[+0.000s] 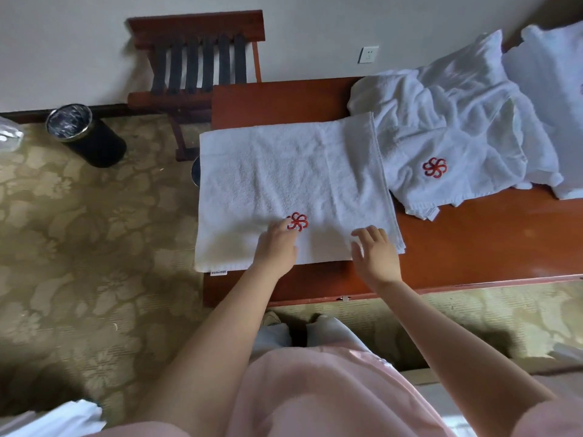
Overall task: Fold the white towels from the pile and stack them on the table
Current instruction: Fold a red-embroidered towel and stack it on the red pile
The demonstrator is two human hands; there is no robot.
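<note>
A white towel (284,181) with a red flower logo lies spread flat on the left end of the reddish wooden table (473,241), its left edge overhanging. My left hand (276,247) rests flat on the towel's near part, fingertips at the logo. My right hand (375,252) lies open on the towel's near right corner, fingers spread. A loose pile of white towels (441,121) sits to the right, one showing the same red logo. More white towels (549,77) lie at the far right.
A wooden luggage rack (195,58) stands against the wall behind the table's left end. A black waste bin (85,134) stands on the patterned carpet to the left. White fabric (56,417) shows at the lower left.
</note>
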